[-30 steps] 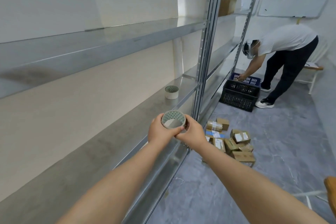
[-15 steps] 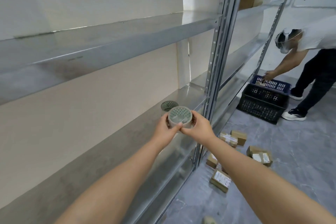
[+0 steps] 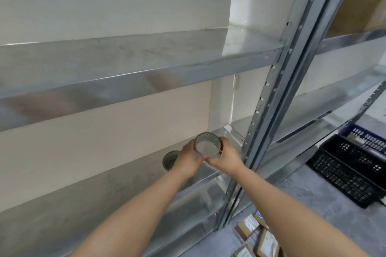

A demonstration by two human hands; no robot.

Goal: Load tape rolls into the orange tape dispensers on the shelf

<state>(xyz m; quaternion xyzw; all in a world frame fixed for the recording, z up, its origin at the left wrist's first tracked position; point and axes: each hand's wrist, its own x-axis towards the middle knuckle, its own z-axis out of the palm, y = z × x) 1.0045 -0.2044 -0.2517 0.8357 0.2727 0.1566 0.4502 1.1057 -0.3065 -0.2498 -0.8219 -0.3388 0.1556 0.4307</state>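
A roll of clear tape (image 3: 207, 144) with a grey-green patterned core is held between both hands above the lower metal shelf (image 3: 117, 185). My left hand (image 3: 189, 159) grips its left side and my right hand (image 3: 226, 157) grips its right side and underside. The roll's open end faces up towards me. A second tape roll (image 3: 169, 159) rests on the shelf just left of my left hand, partly hidden behind it. No orange tape dispenser shows in this view.
An upper metal shelf (image 3: 146, 64) runs overhead and a steel upright post (image 3: 277, 98) stands right of my hands. A black crate (image 3: 346, 171) and a blue crate (image 3: 367, 137) sit on the floor at right. Small cardboard boxes (image 3: 259, 240) lie below. A large carton (image 3: 359, 12) is upper right.
My view has swung left and closer to the shelf. Both hands carried the tape roll over the lower shelf, beside the second roll. The other person has left the view.
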